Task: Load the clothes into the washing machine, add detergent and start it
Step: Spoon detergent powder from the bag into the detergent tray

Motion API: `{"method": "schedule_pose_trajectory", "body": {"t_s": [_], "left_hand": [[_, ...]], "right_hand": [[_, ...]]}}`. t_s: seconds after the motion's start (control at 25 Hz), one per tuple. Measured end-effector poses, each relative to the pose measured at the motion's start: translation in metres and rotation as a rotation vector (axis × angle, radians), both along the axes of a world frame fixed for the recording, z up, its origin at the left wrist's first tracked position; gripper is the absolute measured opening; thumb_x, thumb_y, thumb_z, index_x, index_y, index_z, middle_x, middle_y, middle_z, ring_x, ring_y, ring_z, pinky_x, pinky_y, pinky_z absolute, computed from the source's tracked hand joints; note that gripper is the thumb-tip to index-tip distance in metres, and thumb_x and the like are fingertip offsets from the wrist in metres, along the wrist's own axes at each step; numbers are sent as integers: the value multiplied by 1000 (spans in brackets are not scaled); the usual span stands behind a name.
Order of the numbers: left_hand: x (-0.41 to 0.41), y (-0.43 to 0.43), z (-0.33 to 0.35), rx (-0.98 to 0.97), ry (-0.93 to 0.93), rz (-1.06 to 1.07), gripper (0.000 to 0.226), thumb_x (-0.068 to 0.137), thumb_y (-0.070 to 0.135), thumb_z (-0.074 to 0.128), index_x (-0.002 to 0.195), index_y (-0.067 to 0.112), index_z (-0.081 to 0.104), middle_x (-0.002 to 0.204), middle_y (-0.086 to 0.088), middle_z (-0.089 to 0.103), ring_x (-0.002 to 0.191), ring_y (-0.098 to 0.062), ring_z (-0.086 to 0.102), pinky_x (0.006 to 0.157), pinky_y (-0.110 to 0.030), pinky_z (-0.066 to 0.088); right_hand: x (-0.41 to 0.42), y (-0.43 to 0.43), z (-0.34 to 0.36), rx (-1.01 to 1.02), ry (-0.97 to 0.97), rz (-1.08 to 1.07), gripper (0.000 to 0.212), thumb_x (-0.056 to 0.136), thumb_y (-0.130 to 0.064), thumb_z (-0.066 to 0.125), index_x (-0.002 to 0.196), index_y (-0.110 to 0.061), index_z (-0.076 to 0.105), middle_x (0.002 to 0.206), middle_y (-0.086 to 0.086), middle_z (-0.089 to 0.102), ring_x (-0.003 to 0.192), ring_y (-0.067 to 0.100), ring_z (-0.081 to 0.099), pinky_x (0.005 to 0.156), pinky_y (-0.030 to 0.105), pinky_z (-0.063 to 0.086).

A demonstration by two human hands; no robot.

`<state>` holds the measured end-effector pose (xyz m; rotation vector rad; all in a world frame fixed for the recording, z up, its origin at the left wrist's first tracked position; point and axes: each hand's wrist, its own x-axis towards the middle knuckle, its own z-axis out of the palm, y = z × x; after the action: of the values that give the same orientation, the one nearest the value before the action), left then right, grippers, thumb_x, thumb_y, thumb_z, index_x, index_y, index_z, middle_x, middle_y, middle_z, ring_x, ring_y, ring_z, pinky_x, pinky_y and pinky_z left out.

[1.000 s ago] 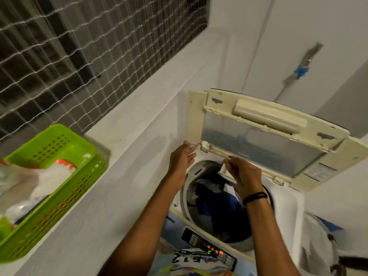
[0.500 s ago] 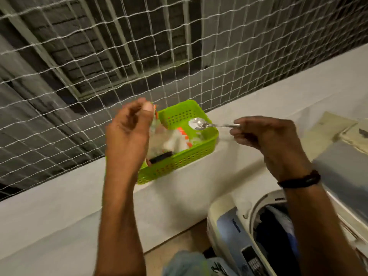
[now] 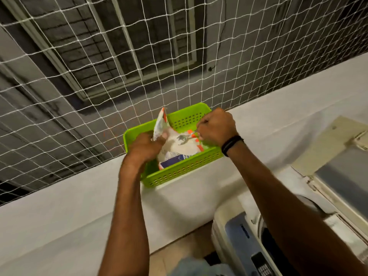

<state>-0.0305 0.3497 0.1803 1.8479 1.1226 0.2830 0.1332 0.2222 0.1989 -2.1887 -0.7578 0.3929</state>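
The left grip point(image 3: 145, 148) pinches the bag point(image 3: 179, 148) top; the right grip point(image 3: 216, 127), fisted, holds a blurred spoon point(image 3: 184, 138) in it. The basket point(image 3: 179, 174) is at the near edge of the ledge point(image 3: 79, 196); the washer point(image 3: 235, 236) is cut off.

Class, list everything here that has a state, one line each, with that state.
Detergent bag, open, standing in the basket.
Spoon, dipped into the bag.
Basket, on the ledge, holding the bag.
Washer lid, raised open.
Left hand, pinching the bag's edge.
Right hand, gripping the spoon.

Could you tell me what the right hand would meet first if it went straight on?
Probably the open detergent bag in the green basket: the spoon in the right hand points into its mouth, though depth is unclear.
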Motion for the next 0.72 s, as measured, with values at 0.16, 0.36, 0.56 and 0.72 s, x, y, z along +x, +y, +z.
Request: {"method": "schedule_pose_trajectory", "body": {"t_s": [0.16,0.36,0.56,0.72], "left_hand": [[-1,7,-9,-125,-105,60,59,63,77,58,88,27,76,99,-11,76,98,-39,70,88,-55,56],[2,0,0,-230,-241,17,31,90,55,58,93,30,77,102,-3,77,100,-30,72,98,-56,51],[3,-6,3,-232,-251,7,28,89,52,62,93,29,77,99,1,78,97,-25,73,95,-47,54],[5,-14,7,-173,-251,22,18,95,37,61,100,26,73,92,7,77,87,-14,73,68,-24,55]], "right_hand": [[1,4,-2,-42,138,21,21,65,-19,57,67,-7,75,58,4,71,71,22,71,79,35,59],[-1,9,1,-22,431,87,36,57,-12,53,80,9,70,58,13,67,51,25,59,78,48,58],[-4,4,8,43,586,96,25,65,4,45,82,-1,63,63,24,51,55,26,49,55,44,38],[1,-3,8,131,552,-3,23,56,-9,48,66,7,61,51,16,49,49,27,42,55,46,42]]}}
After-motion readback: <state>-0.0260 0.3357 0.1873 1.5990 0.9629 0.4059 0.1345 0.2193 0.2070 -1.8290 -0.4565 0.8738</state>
